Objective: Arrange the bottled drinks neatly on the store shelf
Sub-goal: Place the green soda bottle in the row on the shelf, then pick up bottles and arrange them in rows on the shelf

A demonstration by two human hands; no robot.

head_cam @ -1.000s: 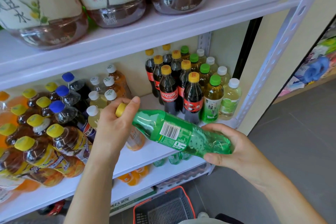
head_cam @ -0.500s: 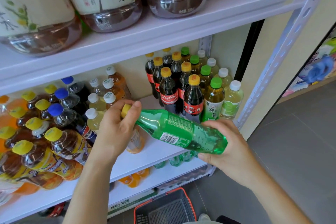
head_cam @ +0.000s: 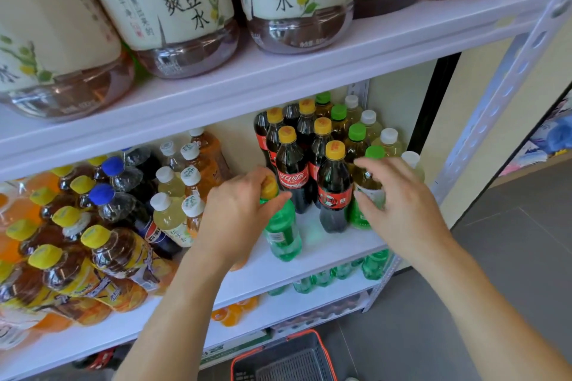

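My left hand [head_cam: 238, 210] grips the yellow cap of the green soda bottle [head_cam: 283, 235], which stands upright at frame centre on the middle shelf [head_cam: 318, 241], just left of the cola bottles [head_cam: 292, 176]. My right hand [head_cam: 402, 204] hovers loose-fingered beside a green-capped tea bottle [head_cam: 375, 152], grasping nothing. The placing looks nearly done and aligning remains. The jumbled yellow-capped bottles [head_cam: 102, 257] at lower left likely need straightening.

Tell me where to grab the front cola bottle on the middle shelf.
Probably best to take the front cola bottle by its narrow neck under the yellow cap, coming from the front. It stands upright; neighbouring bottles and the right hand crowd its body sides.
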